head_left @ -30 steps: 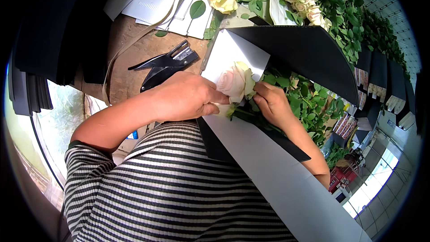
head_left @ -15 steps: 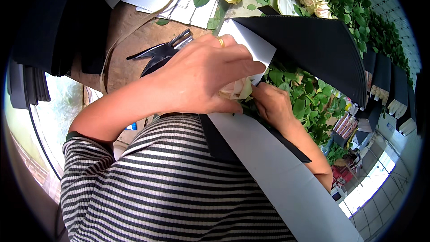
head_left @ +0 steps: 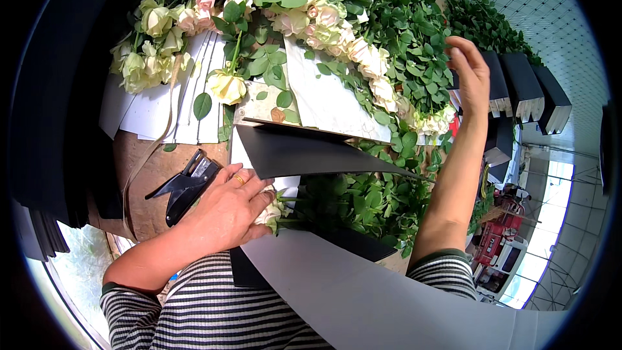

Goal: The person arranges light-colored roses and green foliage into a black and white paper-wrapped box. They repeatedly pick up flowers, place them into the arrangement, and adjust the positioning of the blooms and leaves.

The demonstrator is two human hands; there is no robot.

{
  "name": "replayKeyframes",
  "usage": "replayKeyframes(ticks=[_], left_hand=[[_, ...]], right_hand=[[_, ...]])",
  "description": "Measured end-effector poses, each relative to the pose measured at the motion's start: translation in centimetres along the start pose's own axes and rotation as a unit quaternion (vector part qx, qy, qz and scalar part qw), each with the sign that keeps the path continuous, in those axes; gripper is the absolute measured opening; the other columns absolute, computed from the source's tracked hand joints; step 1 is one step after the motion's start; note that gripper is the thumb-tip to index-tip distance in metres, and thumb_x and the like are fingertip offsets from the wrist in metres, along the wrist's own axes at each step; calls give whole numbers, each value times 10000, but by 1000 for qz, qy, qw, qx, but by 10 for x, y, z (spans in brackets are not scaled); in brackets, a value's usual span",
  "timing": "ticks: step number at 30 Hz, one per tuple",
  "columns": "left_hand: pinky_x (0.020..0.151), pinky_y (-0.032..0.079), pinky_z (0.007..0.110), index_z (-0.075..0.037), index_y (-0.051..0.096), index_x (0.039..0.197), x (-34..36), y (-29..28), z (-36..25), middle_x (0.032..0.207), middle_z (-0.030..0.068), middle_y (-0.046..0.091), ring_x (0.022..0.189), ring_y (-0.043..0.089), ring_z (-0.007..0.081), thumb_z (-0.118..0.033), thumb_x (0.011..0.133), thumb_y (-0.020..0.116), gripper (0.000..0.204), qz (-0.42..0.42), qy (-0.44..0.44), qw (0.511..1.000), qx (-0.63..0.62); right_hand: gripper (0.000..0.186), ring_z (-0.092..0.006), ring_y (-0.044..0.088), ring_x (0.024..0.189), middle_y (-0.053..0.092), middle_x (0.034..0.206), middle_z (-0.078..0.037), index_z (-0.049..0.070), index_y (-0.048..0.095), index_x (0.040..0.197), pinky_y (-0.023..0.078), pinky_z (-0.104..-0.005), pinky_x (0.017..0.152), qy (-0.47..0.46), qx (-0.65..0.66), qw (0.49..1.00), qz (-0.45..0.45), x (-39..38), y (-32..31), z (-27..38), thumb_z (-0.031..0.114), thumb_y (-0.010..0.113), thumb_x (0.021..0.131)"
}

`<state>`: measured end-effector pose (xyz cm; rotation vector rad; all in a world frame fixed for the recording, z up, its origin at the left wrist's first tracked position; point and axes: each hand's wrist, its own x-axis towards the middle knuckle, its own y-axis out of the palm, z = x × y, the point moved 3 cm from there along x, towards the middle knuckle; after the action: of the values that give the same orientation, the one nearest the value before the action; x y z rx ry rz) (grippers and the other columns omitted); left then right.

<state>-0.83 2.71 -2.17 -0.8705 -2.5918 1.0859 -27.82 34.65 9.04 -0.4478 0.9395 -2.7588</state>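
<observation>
My left hand [head_left: 236, 204] rests curled over a pale rose [head_left: 273, 210], holding it at a white card [head_left: 238, 152] between black folded board [head_left: 304, 155] and a long grey strip [head_left: 343, 285]. My right hand [head_left: 466, 71] is raised at the upper right against dense rose foliage [head_left: 408, 39], fingers loosely bent and apart, nothing visible in them, tips partly among leaves. A black stapler-like tool [head_left: 184, 188] lies left of my left hand.
Cream and pink roses [head_left: 324, 26] line the back over white sheets [head_left: 188, 116]. A tan strap [head_left: 149, 155] crosses the wooden bench [head_left: 136, 168]. Black boxes [head_left: 518, 87] stand at right, stacked black boards [head_left: 58, 155] at left, red machinery [head_left: 492, 240] beyond.
My right hand has left the rose and moved up to the foliage at upper right. My left hand shifted left and down over the rose. The view now takes in more of the back roses.
</observation>
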Motion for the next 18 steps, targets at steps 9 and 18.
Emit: replayKeyframes(ticks=[9, 18], left_hand=[[1063, 329, 491, -42, 641, 1097, -5, 6, 6, 1146, 79, 587, 1228, 494, 267, -331, 637, 819, 572, -18, 20, 1000, 4], [1062, 339, 474, -27, 633, 1116, -3, 5, 5, 1127, 100, 592, 1211, 504, 287, -332, 666, 803, 570, -8, 44, 998, 39]], right_hand=[[341, -257, 600, 1120, 605, 1257, -45, 118, 666, 1091, 493, -381, 918, -138, -270, 951, 60, 18, 27, -138, -31, 560, 803], [201, -296, 608, 1035, 594, 1115, -163, -32, 584, 1122, 540, -475, 955, -147, 117, 947, -262, 58, -206, -11, 16, 598, 927]])
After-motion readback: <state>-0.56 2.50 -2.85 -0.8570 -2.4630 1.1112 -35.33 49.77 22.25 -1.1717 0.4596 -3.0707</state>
